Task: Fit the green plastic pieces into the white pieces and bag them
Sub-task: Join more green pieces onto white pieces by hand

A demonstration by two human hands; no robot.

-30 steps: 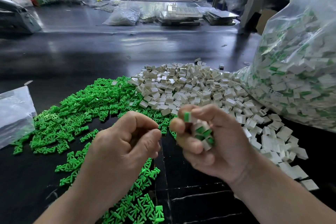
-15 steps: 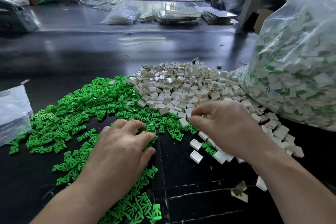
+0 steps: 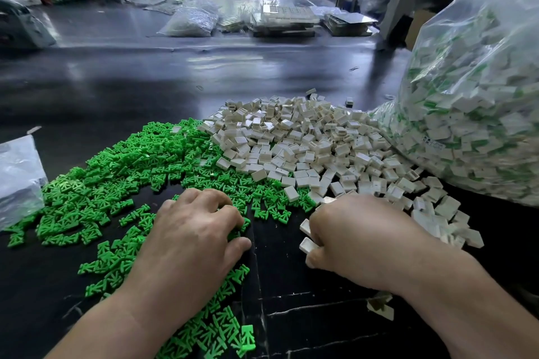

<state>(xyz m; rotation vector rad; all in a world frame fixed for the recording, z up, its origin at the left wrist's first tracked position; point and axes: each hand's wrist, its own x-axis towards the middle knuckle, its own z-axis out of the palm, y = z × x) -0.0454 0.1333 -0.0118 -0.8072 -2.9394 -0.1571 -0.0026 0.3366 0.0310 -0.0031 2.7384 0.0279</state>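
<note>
The left hand lies palm down on the green plastic pieces, fingers curled into the near edge of that green heap; whether it actually grips any piece cannot be told, since the fingertips are buried among them. The right hand is curled into a loose fist at the near edge of the white pieces, and two white pieces show at its fingers on the side facing the left hand, so it is gathering or grasping white pieces. A bare strip of the black table separates the two hands.

Taking the white heap as the landmark: the green heap spreads to its left and touches it, a few green pieces mixing under its near-left edge, and a trail of green runs on toward the viewer beneath the left forearm. To the right of the white heap, touching its far-right side, stands a large clear plastic bag filled with white pieces that have green fitted into them. Far to the left, beyond the green heap, lies the corner of a flat clear bag. Behind the white heap the table is bare and shiny, and well beyond it sit more clear bags and trays.
</note>
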